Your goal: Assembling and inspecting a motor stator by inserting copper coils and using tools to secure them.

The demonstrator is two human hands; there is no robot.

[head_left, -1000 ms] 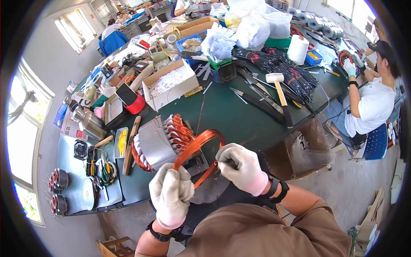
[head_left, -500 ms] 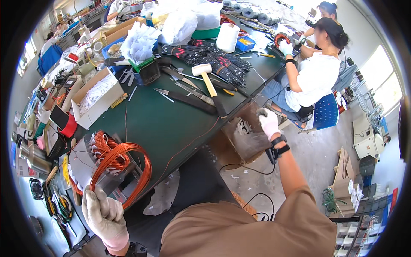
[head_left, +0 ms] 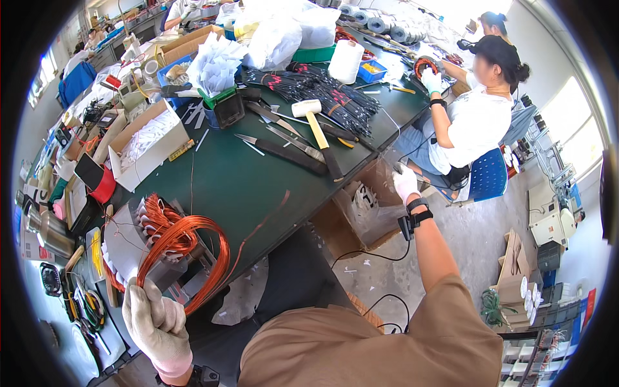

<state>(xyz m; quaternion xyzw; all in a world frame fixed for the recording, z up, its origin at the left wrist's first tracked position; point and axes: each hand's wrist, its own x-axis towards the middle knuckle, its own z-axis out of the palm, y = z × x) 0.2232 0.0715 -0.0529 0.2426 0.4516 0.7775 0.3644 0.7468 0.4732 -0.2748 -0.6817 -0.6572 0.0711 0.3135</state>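
Note:
In a pale work glove, my left hand [head_left: 155,326] is closed with fingertips pinched on the near-left side of a coil of copper wire [head_left: 222,248]. That coil arches up from a grey metal stator core [head_left: 122,242], whose white slot liners and orange windings [head_left: 171,226] show behind it. One loose copper strand [head_left: 264,222] curves from the coil over the table edge, its far end blurred. My right hand [head_left: 405,182], also gloved, hangs beyond the table's edge above a cardboard box. Its fingers are curled together; whether they hold anything thin is not visible.
A mallet [head_left: 317,132], shears [head_left: 284,153] and bundles of black sleeving [head_left: 322,93] lie on the green table [head_left: 258,187]. A box of white strips [head_left: 145,142] stands left. The cardboard box [head_left: 348,232] sits below the edge. A co-worker [head_left: 474,113] sits at right, handling a wound ring.
My right hand has shifted slightly right. The loose strand's far end has drawn back toward the coil. My left hand keeps its pinch in nearly the same spot.

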